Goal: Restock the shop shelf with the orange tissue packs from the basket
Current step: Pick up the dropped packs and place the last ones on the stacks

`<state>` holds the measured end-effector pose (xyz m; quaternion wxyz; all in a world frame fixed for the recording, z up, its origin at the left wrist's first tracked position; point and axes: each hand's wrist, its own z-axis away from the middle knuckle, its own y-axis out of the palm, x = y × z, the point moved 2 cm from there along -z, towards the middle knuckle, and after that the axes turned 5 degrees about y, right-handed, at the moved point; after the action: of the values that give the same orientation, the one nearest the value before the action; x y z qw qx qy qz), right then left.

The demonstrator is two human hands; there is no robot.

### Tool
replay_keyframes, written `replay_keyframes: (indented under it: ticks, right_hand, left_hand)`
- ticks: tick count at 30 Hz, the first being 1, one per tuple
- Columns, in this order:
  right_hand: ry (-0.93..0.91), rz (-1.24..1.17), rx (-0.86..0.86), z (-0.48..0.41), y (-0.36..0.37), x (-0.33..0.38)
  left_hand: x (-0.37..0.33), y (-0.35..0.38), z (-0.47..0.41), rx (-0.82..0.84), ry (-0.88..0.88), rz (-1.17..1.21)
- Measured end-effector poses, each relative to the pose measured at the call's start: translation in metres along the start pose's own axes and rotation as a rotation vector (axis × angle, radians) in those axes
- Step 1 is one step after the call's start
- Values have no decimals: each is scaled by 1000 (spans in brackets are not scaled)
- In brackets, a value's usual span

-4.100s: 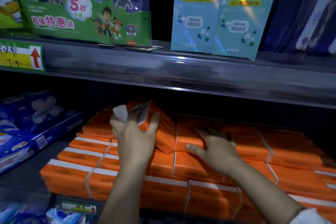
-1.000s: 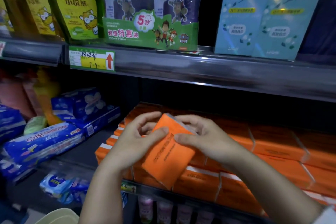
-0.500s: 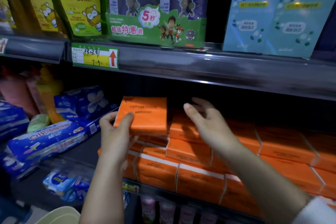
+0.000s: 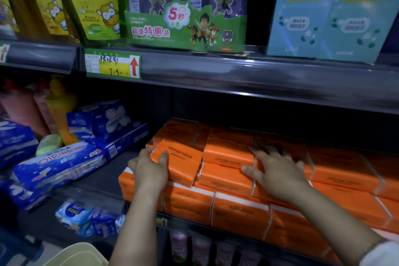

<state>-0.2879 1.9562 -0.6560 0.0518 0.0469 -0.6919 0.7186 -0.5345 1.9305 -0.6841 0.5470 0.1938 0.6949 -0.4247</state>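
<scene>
The shop shelf carries a stack of orange cotton tissue packs spreading right of and beneath the left grip, with blue tissue packs to that grip's left and a cream basket below it. One orange tissue pack sits tilted on the stack's left end, held in the left hand, thumb on its front face, fingers curled round its end. Right of that grip, the right hand lies flat on the stack, fingers spread, its grip open and empty.

Orange tissue packs: smooth plastic film, slight sheen. Shelf edge rail: glossy clear plastic strip. Blue packs: shiny wrap.
</scene>
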Motion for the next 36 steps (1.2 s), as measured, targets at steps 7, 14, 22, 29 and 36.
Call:
replay_keyframes:
  ticks: [7,14,22,29,36]
  right_hand:
    - [-17,22,36,-1,1,-2]
    - [-28,27,36,-2,1,-2]
    - [-35,31,42,-3,3,-3]
    - [-56,29,26,-3,3,-3]
    - [-140,-96,-150,1,-10,-11]
  left_hand:
    - [4,9,-1,7,25,-25]
    - [7,0,-4,211,60,-542]
    - [9,11,0,209,105,-489]
    - [5,8,4,207,180,-578]
    - [-34,36,32,214,795,-469]
